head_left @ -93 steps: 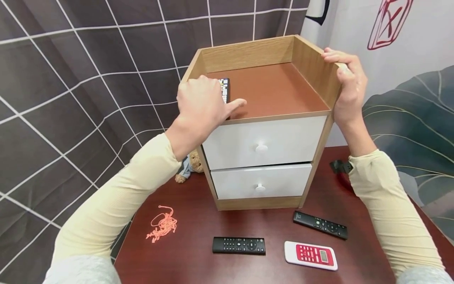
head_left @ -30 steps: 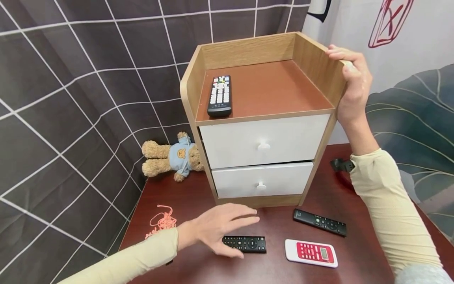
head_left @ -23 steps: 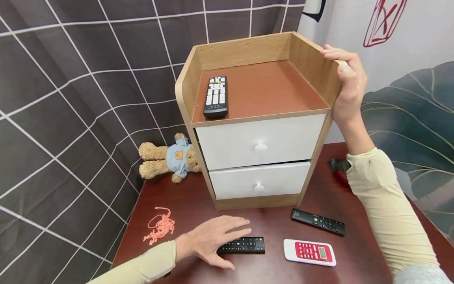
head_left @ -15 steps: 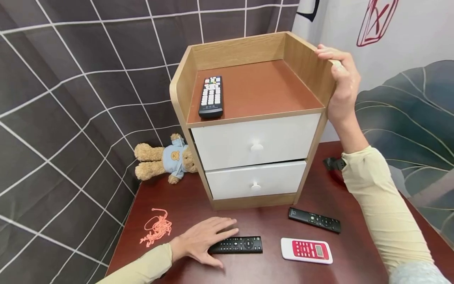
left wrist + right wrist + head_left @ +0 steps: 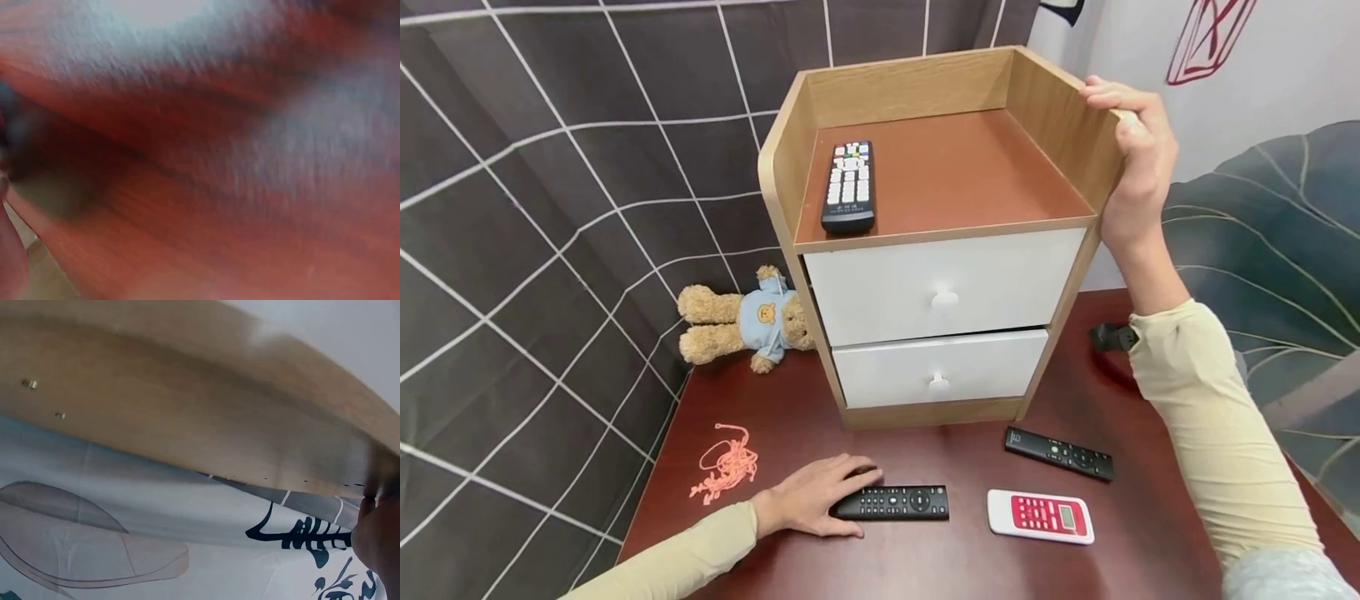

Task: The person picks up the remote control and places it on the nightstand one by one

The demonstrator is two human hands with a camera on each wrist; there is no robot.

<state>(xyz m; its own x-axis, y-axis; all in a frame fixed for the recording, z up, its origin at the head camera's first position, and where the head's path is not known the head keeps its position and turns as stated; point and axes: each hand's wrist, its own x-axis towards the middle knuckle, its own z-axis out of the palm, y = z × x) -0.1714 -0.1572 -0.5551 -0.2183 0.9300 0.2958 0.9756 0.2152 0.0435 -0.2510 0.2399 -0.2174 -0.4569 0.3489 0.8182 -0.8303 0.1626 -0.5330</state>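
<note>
My left hand (image 5: 811, 497) lies over the left end of a black remote control (image 5: 895, 502) on the table, fingers along its far side and thumb along its near side. That end is hidden under the hand. My right hand (image 5: 1138, 167) grips the raised right side panel of a small wooden cabinet (image 5: 932, 414) with two white drawers. Another black remote control with white buttons (image 5: 849, 187) lies on the cabinet's brown top, at the left. The left wrist view is mostly blurred table (image 5: 206, 187); the right wrist view has the cabinet's side panel (image 5: 187, 412).
A black remote control (image 5: 1060, 454) and a white-and-red remote control (image 5: 1040, 517) lie on the table's right. Tangled orange cord (image 5: 727, 467) lies at left. A teddy bear (image 5: 763, 315) lies beside the cabinet. A dark object (image 5: 1112, 337) sits near the right forearm.
My left hand has left the cabinet top, uncovering the remote control there, and come down onto the table's black remote control, its fingers drawing closer round it. The right hand keeps its hold.
</note>
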